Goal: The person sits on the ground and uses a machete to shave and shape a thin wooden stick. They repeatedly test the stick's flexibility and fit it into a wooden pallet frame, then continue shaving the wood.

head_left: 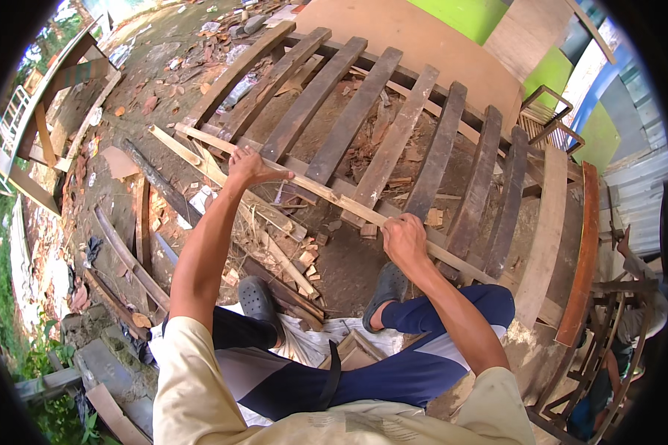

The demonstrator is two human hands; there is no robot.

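pale, slender wooden strip [339,199] runs under left fingers [246,157] and right fingers [403,225].

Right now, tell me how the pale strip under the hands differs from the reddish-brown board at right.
The pale strip is narrow; the reddish-brown board is broader. The strip slants across the view; the board runs nearly up and down it. The left hand and right hand are on the strip; neither touches the board. Both are long and look wooden.
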